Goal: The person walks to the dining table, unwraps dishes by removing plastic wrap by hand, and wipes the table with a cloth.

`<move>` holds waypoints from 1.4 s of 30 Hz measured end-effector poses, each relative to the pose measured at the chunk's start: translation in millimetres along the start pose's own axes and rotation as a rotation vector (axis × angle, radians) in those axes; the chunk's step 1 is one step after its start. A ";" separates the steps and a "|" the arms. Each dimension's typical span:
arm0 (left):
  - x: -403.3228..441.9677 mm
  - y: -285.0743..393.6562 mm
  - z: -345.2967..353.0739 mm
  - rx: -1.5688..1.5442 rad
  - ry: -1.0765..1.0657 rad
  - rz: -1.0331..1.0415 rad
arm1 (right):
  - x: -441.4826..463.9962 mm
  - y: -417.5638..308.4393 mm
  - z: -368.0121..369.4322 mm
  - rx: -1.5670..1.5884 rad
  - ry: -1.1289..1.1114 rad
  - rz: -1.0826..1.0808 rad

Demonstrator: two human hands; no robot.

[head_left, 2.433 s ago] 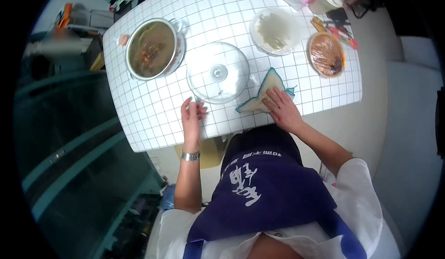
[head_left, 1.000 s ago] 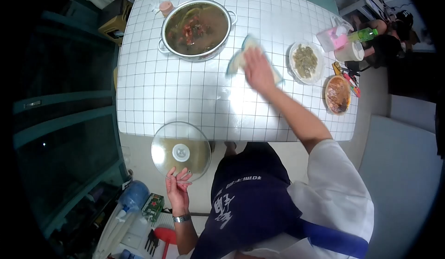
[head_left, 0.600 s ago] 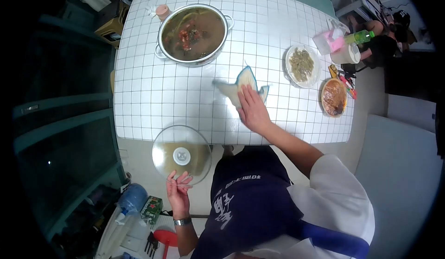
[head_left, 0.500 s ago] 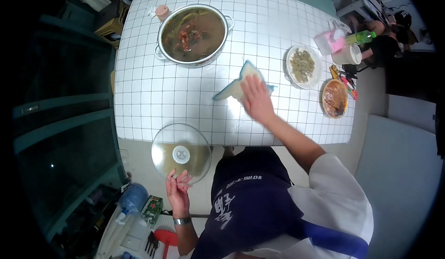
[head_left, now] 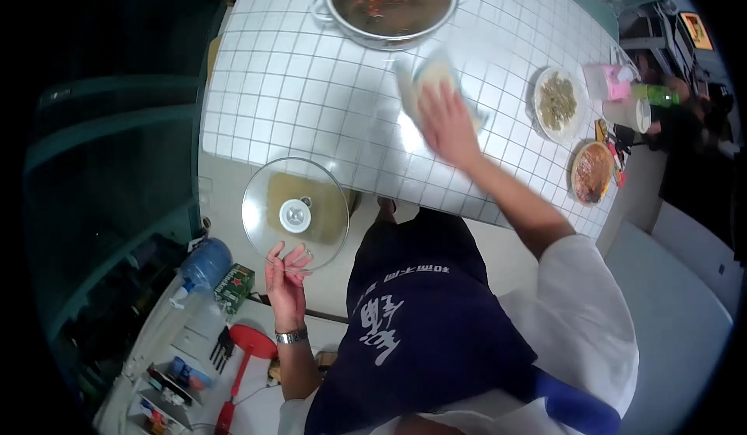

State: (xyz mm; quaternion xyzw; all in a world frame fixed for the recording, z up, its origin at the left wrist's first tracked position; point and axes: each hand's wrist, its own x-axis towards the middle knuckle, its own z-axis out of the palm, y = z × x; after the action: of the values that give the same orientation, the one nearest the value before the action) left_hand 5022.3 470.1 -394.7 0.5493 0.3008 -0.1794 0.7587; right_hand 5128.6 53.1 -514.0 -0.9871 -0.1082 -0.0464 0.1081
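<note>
My right hand (head_left: pixel 449 124) presses down on a pale cloth (head_left: pixel 437 71) with a bluish edge, lying on the white tiled tabletop (head_left: pixel 303 100). Motion smears the cloth a little. Beyond it stands a large two-handled metal pot (head_left: pixel 391 43) of brown broth with red pieces, cut off by the top of the view. My left hand (head_left: pixel 286 273), wearing a metal watch, grips the near rim of a round glass lid (head_left: pixel 323 194) with a white knob. The lid hangs just off the table's near edge, over the floor.
On the table's right are a plate of greenish food (head_left: pixel 559 100), a wrapped bowl of reddish-brown food (head_left: pixel 593 172), a pink tissue box (head_left: pixel 607 82) and a green bottle (head_left: pixel 655 95). At lower left are a blue water jug (head_left: pixel 206 264), a green carton (head_left: pixel 234 289) and a red flyswatter-like tool (head_left: pixel 253 342).
The view has shifted, so the pot sits higher in it. My right hand and the cloth have slid farther from the plate, toward the pot. My left hand keeps hold of the lid.
</note>
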 end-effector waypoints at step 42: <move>-27.8 -19.9 -63.4 -0.096 0.049 0.066 | 84.4 -150.9 40.2 0.239 -0.096 -0.286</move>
State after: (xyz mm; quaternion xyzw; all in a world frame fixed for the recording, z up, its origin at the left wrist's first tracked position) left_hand 4972.9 521.5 -404.6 0.5260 0.3094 -0.1261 0.7821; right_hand 5179.6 223.1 -512.7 -0.9430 -0.2571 -0.0009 0.2114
